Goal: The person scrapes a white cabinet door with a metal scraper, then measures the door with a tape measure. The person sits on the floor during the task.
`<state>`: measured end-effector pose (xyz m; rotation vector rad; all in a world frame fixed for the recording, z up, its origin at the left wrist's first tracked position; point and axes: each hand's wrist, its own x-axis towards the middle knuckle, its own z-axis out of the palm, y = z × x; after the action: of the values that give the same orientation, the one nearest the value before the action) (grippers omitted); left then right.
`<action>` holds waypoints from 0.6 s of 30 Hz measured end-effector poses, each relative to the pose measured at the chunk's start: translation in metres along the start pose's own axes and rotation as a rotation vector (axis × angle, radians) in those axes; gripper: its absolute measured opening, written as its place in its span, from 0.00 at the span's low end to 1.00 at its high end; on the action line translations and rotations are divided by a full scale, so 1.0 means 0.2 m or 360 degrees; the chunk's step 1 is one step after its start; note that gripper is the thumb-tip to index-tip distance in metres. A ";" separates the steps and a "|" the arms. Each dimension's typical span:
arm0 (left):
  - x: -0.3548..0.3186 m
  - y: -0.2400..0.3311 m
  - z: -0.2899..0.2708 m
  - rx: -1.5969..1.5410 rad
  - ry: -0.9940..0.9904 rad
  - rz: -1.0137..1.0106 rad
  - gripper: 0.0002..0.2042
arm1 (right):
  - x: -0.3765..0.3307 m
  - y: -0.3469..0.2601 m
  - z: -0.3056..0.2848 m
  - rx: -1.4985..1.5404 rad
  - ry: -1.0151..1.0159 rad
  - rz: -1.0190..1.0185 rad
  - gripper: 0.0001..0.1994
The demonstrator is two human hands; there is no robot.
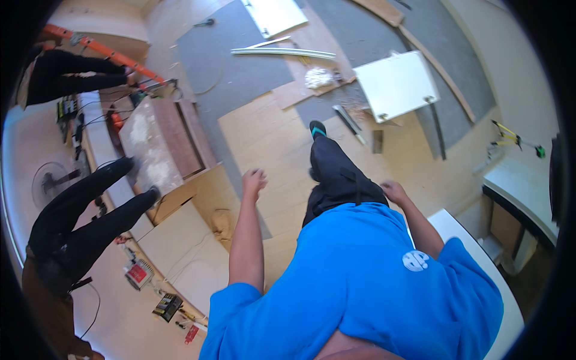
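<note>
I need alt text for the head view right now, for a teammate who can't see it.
Looking down from the head camera, a person in a blue shirt and black trousers steps across plywood floor sheets, with the left hand and right hand both empty and loosely curled. White panels lie ahead; another person's dark-trousered legs stand at left.

Left grip [254,179] hangs free over the floor sheet [270,144]; right grip [394,191] hangs beside the raised leg [336,174]. Left of the left grip stands a wooden box [162,144]. Ahead of the right grip lies a board [396,84]. A bench [522,192] stands right of it.
</note>
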<state>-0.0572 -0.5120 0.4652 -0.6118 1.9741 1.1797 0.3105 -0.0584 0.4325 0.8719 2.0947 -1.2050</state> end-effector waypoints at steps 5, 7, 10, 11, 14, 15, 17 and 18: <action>0.37 0.72 0.07 0.0496 -0.0305 0.0477 0.16 | 0.10 0.03 0.43 0.0138 -0.0205 0.0290 0.15; 0.51 0.90 -0.01 0.0525 -0.0334 0.0608 0.16 | 0.23 0.08 0.58 0.0283 -0.0163 0.0515 0.14; 0.60 0.95 -0.25 0.0809 -0.0244 0.0650 0.16 | 0.38 -0.28 0.61 0.0308 -0.0239 0.0468 0.14; 0.68 0.95 -0.39 0.1038 -0.0159 0.0731 0.16 | 0.51 -0.43 0.56 0.0518 -0.0220 0.0452 0.14; 0.91 0.64 -1.00 0.0780 0.0039 0.0206 0.15 | 0.84 -1.15 0.21 0.0564 -0.0141 0.0356 0.16; 0.84 0.83 -1.00 0.0410 0.0101 -0.0095 0.12 | 0.97 -1.18 0.15 0.0607 -0.0027 0.0360 0.16; 0.87 0.78 -1.32 0.0296 0.0122 -0.0352 0.10 | 1.26 -1.48 -0.07 0.0685 0.0163 0.0222 0.18; 0.91 0.84 -1.38 0.0374 0.0119 -0.0410 0.10 | 1.40 -1.63 -0.16 0.0747 0.0314 0.0204 0.18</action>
<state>-0.3860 -0.6837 0.4932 -0.7685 1.9888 0.7667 -0.1189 -0.0828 0.4094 1.3606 1.8903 -1.6276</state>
